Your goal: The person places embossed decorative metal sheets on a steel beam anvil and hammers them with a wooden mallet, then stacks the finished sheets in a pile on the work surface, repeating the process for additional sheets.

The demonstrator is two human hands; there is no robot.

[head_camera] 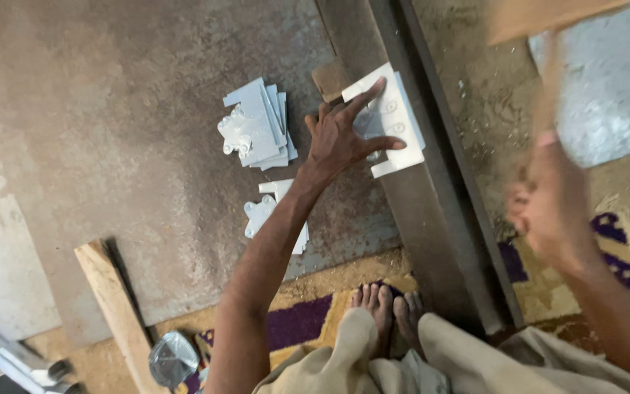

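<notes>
Head view: two hands over metal plates on a steel beam.
Left hand (344, 135) lies flat, fingers spread, on white plates (402, 138); right hand (548, 201) blurred, grip closed round a wooden handle (548, 80).

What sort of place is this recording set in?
Probably a small floor-level metal workshop. The left hand presses a cut white metal plate onto a steel beam; more plates lie stacked on a rusty steel sheet, and the person sits barefoot on a rug.
</notes>
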